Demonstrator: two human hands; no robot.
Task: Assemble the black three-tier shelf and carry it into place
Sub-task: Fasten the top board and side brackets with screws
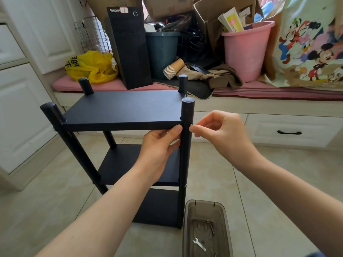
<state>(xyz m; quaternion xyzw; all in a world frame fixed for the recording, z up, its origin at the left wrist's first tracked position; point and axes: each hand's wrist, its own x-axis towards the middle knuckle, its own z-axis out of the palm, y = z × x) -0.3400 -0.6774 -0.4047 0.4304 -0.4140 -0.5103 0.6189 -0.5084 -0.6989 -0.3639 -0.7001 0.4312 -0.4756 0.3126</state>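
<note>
The black three-tier shelf [120,112] stands upright on the tiled floor, with four round posts rising above its top board. My left hand [159,147] grips the near right post [186,145] just under the top board, thumb against the board's front edge. My right hand [217,130] is at the same post from the right, its fingertips pinching something small at the post's side, level with the top board. What it pinches is too small to make out. The middle and bottom boards show below.
A grey plastic tray [187,229] by the shelf's near right foot holds a small wrench [199,243] and loose screws. Behind is a low bench with a black computer tower [130,49], a yellow bag [91,67], a pink bucket [245,51], paper cups and boxes. White cabinets line the left.
</note>
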